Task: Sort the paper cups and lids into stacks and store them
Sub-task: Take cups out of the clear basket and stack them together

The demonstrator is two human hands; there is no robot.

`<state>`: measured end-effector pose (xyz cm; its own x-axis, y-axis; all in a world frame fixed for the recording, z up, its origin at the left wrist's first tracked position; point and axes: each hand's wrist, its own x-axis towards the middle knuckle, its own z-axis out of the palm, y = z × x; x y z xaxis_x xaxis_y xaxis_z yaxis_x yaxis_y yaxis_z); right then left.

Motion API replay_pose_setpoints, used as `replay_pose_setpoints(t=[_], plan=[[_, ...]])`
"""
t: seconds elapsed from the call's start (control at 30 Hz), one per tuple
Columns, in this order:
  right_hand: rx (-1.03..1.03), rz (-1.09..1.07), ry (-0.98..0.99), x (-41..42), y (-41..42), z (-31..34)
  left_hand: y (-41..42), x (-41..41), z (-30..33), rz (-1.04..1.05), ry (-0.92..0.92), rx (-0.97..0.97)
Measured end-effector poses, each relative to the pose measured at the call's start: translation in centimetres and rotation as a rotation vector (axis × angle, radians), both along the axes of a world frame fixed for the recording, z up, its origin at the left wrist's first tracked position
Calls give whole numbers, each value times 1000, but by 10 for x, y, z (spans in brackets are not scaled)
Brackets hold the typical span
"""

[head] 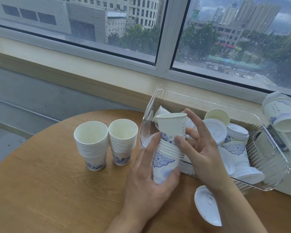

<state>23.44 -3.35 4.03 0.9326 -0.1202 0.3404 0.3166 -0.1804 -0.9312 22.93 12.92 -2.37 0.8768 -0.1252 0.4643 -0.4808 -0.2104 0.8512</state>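
My left hand [147, 180] grips a short stack of blue-patterned white paper cups [165, 163] just above the table. One more cup [172, 126] sits half-way down into the top of that stack. My right hand [200, 148] pinches this top cup between thumb and fingers. Two finished cup stacks [91, 143] [122, 141] stand upright side by side on the table to the left. A clear plastic bin [275, 172] on the right holds several loose cups and white lids [214, 130].
The round wooden table [57, 190] carries a single white lid [207, 206] near my right forearm. More cups [280, 113] lie in another clear container at the far right. A window sill [91, 64] runs behind the table.
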Motion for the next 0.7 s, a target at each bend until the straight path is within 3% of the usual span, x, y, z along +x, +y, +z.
replay_pose_setpoints(t=[0.23,0.7], plan=[[-61,-14,0,-3,-9,1,-1,0,0,10,-5,-39],[-433,57,117,-18,-22,16,2,7,-3,50,16,-106]])
